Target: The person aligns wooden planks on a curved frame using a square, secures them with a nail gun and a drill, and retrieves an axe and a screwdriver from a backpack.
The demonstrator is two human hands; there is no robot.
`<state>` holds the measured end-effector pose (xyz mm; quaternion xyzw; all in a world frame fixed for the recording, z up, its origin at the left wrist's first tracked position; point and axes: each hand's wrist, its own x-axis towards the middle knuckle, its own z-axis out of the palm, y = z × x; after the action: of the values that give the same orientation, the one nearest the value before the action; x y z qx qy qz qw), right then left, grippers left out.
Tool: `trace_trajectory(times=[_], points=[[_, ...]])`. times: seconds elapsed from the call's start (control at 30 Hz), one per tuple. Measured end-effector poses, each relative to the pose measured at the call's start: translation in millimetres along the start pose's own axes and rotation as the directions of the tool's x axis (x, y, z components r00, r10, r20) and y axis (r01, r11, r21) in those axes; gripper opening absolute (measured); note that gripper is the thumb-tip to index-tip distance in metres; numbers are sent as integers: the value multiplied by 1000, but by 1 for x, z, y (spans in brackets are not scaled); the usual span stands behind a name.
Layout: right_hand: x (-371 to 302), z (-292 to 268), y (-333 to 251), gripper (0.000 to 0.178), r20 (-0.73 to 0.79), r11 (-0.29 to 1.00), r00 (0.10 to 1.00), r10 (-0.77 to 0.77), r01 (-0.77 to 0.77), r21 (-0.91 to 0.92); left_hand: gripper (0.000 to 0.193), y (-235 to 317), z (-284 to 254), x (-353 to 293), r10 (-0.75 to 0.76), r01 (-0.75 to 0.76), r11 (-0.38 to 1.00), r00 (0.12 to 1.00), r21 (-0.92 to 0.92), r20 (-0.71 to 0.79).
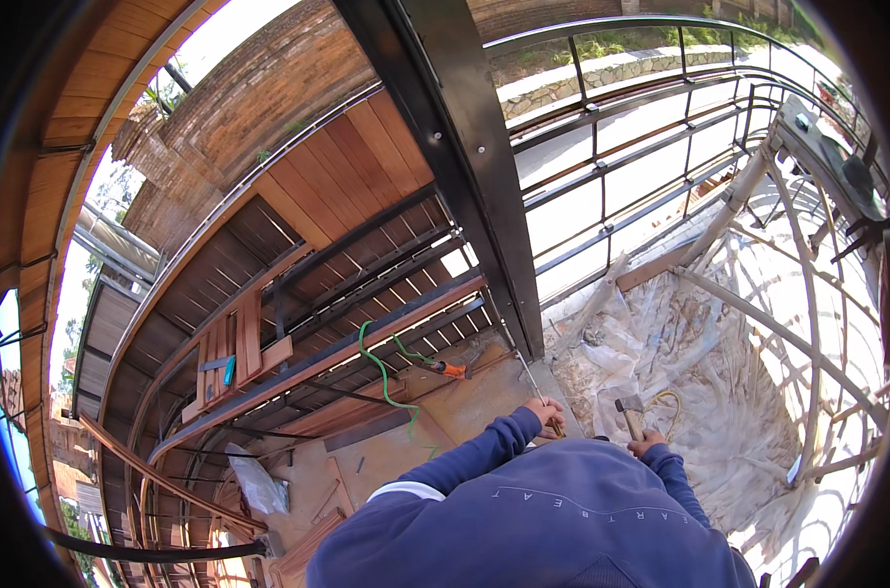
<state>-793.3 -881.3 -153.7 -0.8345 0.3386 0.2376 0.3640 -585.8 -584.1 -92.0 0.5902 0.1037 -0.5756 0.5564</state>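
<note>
My left hand (546, 416) is closed round a long-shafted screwdriver (530, 380), its thin metal shaft pointing up and left. The tip is by the lower end of a black steel beam (509, 265); whether it touches the steel, I cannot tell. Below my fingers a bit of the dark and yellow handle shows. To the right, my right hand (648, 444) grips a hammer (630, 416) by its handle, with the head up and away from the screwdriver.
Wooden planks (352, 152) lie on black framing at the left, with loose slats (234, 348) nearby. An orange power tool (452, 370) and a green hose (376, 367) lie ahead. A pole scaffold (749, 318) stands right over crumpled plastic sheeting (710, 392). Black railings (612, 176) curve beyond.
</note>
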Motion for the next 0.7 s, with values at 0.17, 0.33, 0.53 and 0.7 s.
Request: trace_trajectory(times=[0.17, 0.33, 0.53, 0.7], points=[[-27, -80, -25, 40, -190, 949, 955, -230, 263, 176, 27, 36, 110, 53, -20, 13, 999, 989, 48, 147], [-41, -137, -39, 41, -283, 862, 906, -316, 398, 314, 30, 67, 192, 91, 42, -92, 983, 955, 158, 292], [-41, -185, 26, 42, -359, 820, 928, -104, 284, 497, 29, 113, 300, 161, -65, -199, 796, 911, 571, 407], [-21, -240, 76, 42, -476, 795, 871, 125, 199, 573, 33, 138, 376, 256, -154, -487, 682, 633, 545, 759]])
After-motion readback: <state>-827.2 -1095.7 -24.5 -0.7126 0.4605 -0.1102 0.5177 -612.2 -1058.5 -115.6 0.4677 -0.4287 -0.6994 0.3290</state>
